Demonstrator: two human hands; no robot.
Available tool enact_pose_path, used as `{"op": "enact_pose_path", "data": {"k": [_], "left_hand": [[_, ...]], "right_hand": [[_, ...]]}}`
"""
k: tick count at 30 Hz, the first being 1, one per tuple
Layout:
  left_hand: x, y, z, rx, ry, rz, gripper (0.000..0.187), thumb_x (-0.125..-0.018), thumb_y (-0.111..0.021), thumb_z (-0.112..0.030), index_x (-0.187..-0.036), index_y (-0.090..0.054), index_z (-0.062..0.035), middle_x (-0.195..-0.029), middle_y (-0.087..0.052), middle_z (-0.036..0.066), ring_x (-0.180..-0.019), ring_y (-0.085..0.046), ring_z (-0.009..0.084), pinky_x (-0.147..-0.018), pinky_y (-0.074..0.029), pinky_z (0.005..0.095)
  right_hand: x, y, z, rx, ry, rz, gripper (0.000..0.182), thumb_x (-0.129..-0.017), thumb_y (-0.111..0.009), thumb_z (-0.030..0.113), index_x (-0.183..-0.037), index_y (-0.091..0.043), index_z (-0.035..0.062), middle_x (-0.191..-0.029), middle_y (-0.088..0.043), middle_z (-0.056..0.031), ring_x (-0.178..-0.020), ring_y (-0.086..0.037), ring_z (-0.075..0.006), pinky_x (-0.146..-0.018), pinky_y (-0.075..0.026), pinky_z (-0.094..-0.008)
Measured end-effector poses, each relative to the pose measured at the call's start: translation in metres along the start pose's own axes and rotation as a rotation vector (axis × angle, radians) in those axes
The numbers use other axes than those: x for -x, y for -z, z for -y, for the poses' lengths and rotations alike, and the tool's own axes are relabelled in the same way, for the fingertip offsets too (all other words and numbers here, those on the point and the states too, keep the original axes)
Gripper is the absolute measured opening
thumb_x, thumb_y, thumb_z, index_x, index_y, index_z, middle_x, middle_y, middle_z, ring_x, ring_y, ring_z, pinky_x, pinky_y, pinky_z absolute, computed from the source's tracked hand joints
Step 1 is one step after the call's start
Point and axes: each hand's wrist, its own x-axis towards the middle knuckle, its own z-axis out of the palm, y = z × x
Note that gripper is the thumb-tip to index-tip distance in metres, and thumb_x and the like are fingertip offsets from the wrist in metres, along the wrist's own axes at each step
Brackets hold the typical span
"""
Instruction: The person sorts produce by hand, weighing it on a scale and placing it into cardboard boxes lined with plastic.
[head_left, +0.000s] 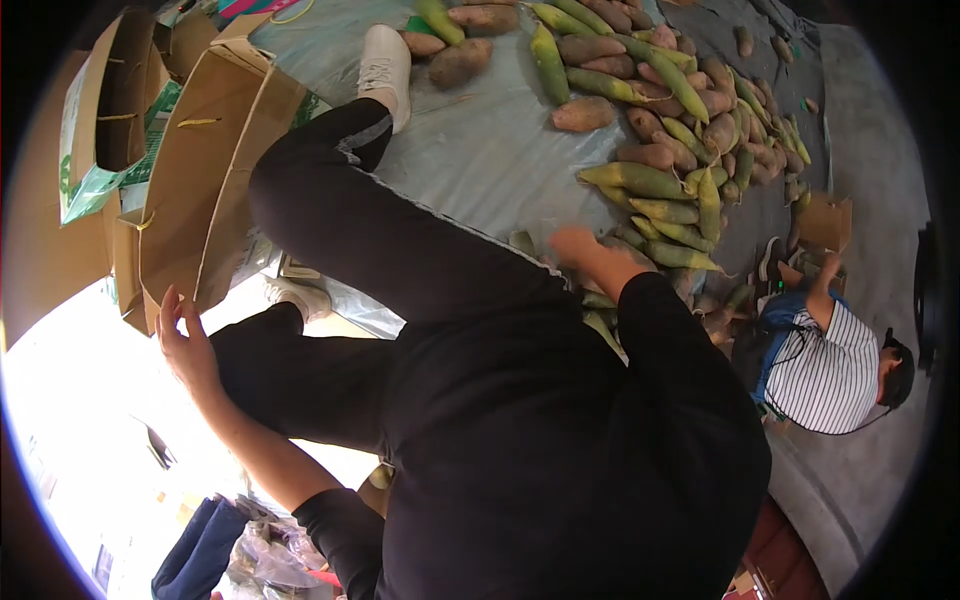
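Note:
My left hand [186,345] is raised beside the lower corner of an open cardboard box [200,150], fingertips right at its edge. Its fingers are apart, with nothing seen in them. Over the grey plastic sheet [470,160], my right hand [578,247] is smeared by motion; I cannot tell whether it holds anything. A greenish thing [521,241] shows just left of it. Green radishes [635,180] lie close by in a big pile, mixed with reddish-brown sweet potatoes [650,155]. One sweet potato [583,114] lies at the pile's near side.
Another open carton [118,110] with green print stands at the far left. Some radishes and sweet potatoes [460,62] lie past my white shoe [385,75]. At the right, a person in a striped shirt [825,365] sits by the pile, near a small carton [826,222]. Plastic bags [270,555] lie at bottom left.

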Motion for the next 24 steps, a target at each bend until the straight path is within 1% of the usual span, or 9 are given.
{"op": "enact_pose_path", "data": {"k": [7,10,12,13,15,19,21,23,24], "left_hand": [[-0.001,-0.002,0.0,-0.003,0.002,0.042,0.032,-0.088,-0.055,-0.016,-0.119,-0.055,-0.006,-0.107,-0.057,0.014,-0.096,-0.057,0.0232,-0.083,-0.045,0.0356],[-0.002,-0.003,0.003,-0.032,-0.024,0.046,0.033,-0.088,-0.055,-0.015,-0.119,-0.055,-0.0056,-0.107,-0.057,0.014,-0.097,-0.057,0.0235,-0.084,-0.044,0.036],[-0.003,-0.004,0.008,-0.051,-0.035,0.049,0.033,-0.087,-0.055,-0.014,-0.119,-0.055,-0.0056,-0.107,-0.057,0.014,-0.098,-0.056,0.0237,-0.085,-0.044,0.0361],[-0.003,-0.005,0.01,-0.042,-0.038,0.037,0.033,-0.087,-0.055,-0.013,-0.119,-0.055,-0.0056,-0.105,-0.057,0.014,-0.098,-0.056,0.024,-0.085,-0.043,0.0363],[-0.003,-0.007,0.012,-0.038,-0.055,0.018,0.034,-0.085,-0.056,-0.01,-0.119,-0.055,-0.0058,-0.102,-0.057,0.012,-0.097,-0.055,0.0242,-0.085,-0.043,0.0366],[-0.001,-0.005,0.005,-0.025,-0.058,-0.002,0.034,-0.084,-0.056,-0.006,-0.118,-0.055,-0.0065,-0.1,-0.058,0.011,-0.097,-0.054,0.0243,-0.086,-0.042,0.037],[-0.001,-0.005,0.003,-0.006,-0.023,0.007,0.035,-0.084,-0.056,-0.006,-0.118,-0.055,-0.0069,-0.106,-0.057,0.012,-0.1,-0.054,0.0251,-0.088,-0.042,0.0369],[-0.001,-0.005,-0.001,0.006,-0.008,0.016,0.037,-0.083,-0.056,-0.006,-0.119,-0.054,-0.0077,-0.114,-0.055,0.013,-0.107,-0.052,0.0264,-0.089,-0.042,0.037],[-0.001,-0.004,-0.004,-0.002,-0.026,0.019,0.038,-0.082,-0.057,-0.005,-0.119,-0.054,-0.0076,-0.114,-0.055,0.013,-0.108,-0.051,0.0277,-0.09,-0.042,0.0374]], "right_hand": [[0.029,-0.062,-0.005,0.155,0.021,0.178,0.024,-0.078,-0.061,0.022,-0.098,-0.063,0.0097,-0.107,-0.059,-0.0081,-0.104,-0.056,-0.0307,-0.08,-0.049,-0.0417],[0.041,-0.053,-0.005,0.185,0.034,0.184,0.028,-0.076,-0.062,0.017,-0.104,-0.06,0.0114,-0.106,-0.058,-0.0076,-0.107,-0.053,-0.0275,-0.081,-0.048,-0.0401],[0.043,-0.048,-0.016,0.207,-0.141,-0.044,0.033,-0.072,-0.065,0.014,-0.104,-0.059,0.0148,-0.108,-0.056,-0.0076,-0.105,-0.051,-0.0255,-0.081,-0.046,-0.04],[0.044,-0.044,-0.024,0.208,-0.137,-0.043,0.033,-0.072,-0.065,0.014,-0.104,-0.059,0.0148,-0.108,-0.056,-0.0076,-0.105,-0.051,-0.0255,-0.081,-0.046,-0.04],[0.043,-0.031,-0.04,0.25,-0.252,-0.33,0.038,-0.068,-0.068,0.014,-0.105,-0.058,0.0183,-0.108,-0.053,-0.0073,-0.103,-0.05,-0.0258,-0.08,-0.044,-0.0437],[0.068,-0.024,-0.06,0.071,-0.512,-0.141,0.057,-0.067,-0.073,0.019,-0.118,-0.048,0.0182,-0.118,-0.049,-0.0056,-0.113,-0.046,-0.0283,-0.081,-0.041,-0.0551],[0.081,-0.021,-0.063,0.032,-0.588,0.042,0.047,-0.078,-0.064,0.021,-0.121,-0.045,0.0177,-0.124,-0.048,-0.0081,-0.118,-0.042,-0.0313,-0.084,-0.035,-0.0631],[0.084,-0.023,-0.068,-0.002,-0.611,0.122,0.072,-0.064,-0.077,0.016,-0.125,-0.039,0.0182,-0.127,-0.046,-0.0088,-0.119,-0.042,-0.031,-0.085,-0.037,-0.0597],[0.084,-0.027,-0.069,0.013,-0.595,0.112,0.072,-0.064,-0.077,0.016,-0.125,-0.039,0.0182,-0.127,-0.046,-0.0088,-0.119,-0.042,-0.031,-0.085,-0.037,-0.0597]]}}
